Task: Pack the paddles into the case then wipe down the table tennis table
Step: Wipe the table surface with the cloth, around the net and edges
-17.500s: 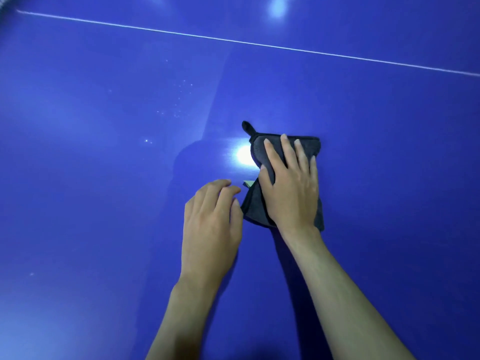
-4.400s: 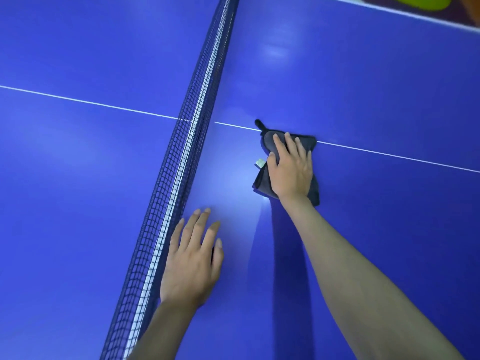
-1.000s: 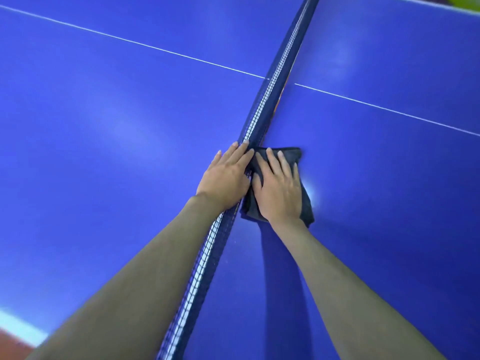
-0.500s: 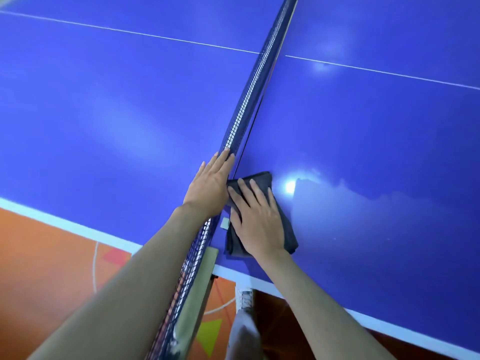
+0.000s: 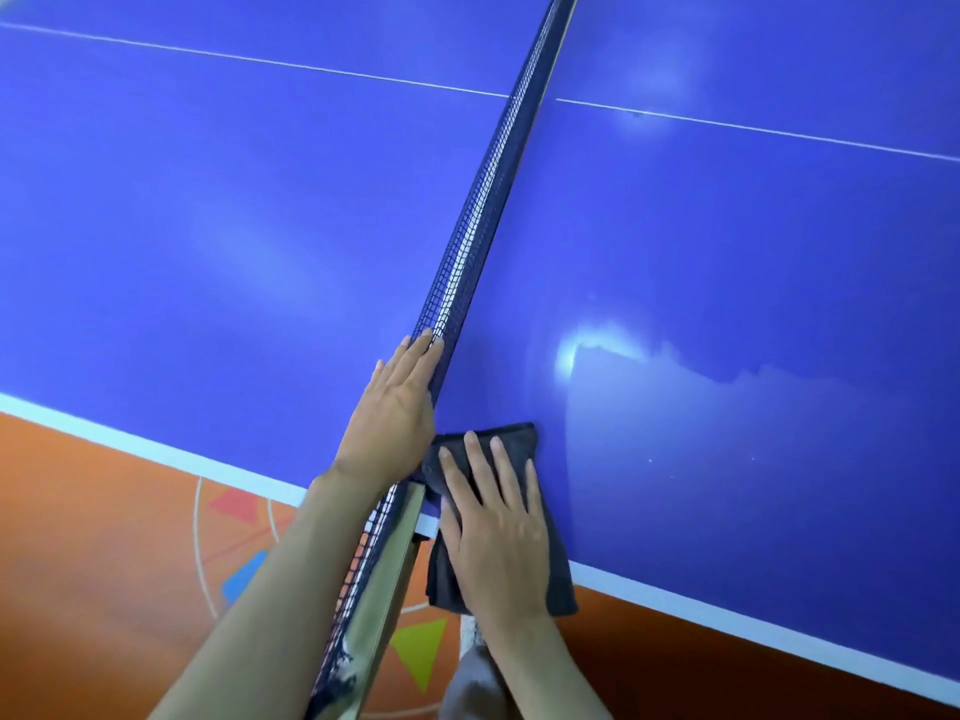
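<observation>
Now my right hand (image 5: 498, 532) lies flat, fingers straight, pressing the dark cloth (image 5: 558, 579) at the near edge of the table (image 5: 727, 304), beside the net (image 5: 467, 241). Half a second ago the cloth sat fully on the blue top; it now overhangs the white border, its lower half off the edge. My left hand (image 5: 395, 407) rests with fingers extended along the near side of the net, on the other half of the table, holding nothing. Beyond them, the net post (image 5: 384, 595) juts past the edge over an orange floor (image 5: 93, 537). I judge this stroke along the net finished and the wiping well under way. No paddles or case are in view.
</observation>
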